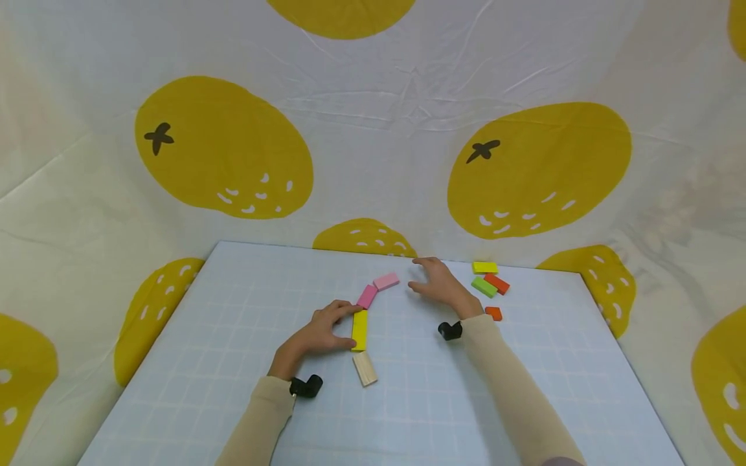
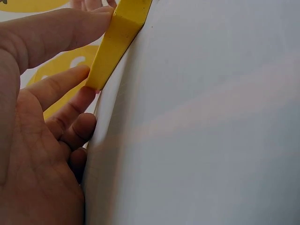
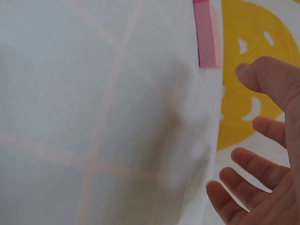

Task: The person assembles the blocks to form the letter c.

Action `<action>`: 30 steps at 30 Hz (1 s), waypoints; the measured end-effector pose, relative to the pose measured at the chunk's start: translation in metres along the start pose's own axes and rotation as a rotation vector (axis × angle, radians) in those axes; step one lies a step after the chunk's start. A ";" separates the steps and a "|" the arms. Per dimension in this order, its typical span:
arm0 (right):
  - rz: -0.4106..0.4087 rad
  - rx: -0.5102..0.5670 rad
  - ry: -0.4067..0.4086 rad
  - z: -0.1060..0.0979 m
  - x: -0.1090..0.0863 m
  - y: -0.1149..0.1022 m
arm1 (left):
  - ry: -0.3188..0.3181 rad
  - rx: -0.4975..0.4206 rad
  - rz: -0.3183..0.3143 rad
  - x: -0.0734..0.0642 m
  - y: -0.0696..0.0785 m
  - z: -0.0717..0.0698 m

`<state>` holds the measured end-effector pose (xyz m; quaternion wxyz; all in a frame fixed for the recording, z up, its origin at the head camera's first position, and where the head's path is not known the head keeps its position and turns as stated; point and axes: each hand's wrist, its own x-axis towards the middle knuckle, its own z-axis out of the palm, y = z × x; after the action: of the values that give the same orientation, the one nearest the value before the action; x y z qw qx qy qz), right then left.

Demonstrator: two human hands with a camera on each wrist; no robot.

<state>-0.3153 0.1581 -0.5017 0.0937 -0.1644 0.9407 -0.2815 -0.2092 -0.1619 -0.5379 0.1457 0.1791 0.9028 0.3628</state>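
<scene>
My left hand [image 1: 317, 333] pinches a yellow block [image 1: 359, 330] end to end, thumb at its near end and index finger at its far end. In the left wrist view the yellow block [image 2: 115, 44] lies between thumb and fingertips, low at the table surface. Just beyond it, a darker pink block [image 1: 366, 296] and a light pink block [image 1: 386, 281] continue a bent line. A bare wooden block [image 1: 365, 369] lies at the near end. My right hand [image 1: 440, 285], thumb and fingers spread around nothing, hovers right of the light pink block.
At the back right lie a yellow block [image 1: 485, 267], a green block [image 1: 484, 287], a red-orange block [image 1: 497, 283] and a small orange piece [image 1: 493, 313]. The pale checked tabletop [image 1: 233, 310] ends at a fruit-print cloth [image 1: 373, 155] behind.
</scene>
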 end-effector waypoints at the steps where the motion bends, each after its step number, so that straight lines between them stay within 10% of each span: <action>1: 0.000 -0.008 0.008 -0.003 -0.002 0.004 | 0.002 0.004 0.003 0.000 0.000 0.000; 30: 0.181 -0.029 0.107 -0.049 -0.067 0.095 | 0.010 0.000 0.040 -0.001 -0.003 0.001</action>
<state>-0.2904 0.2817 -0.5086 0.0662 -0.0647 0.9594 -0.2664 -0.2082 -0.1636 -0.5404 0.1338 0.1952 0.8999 0.3664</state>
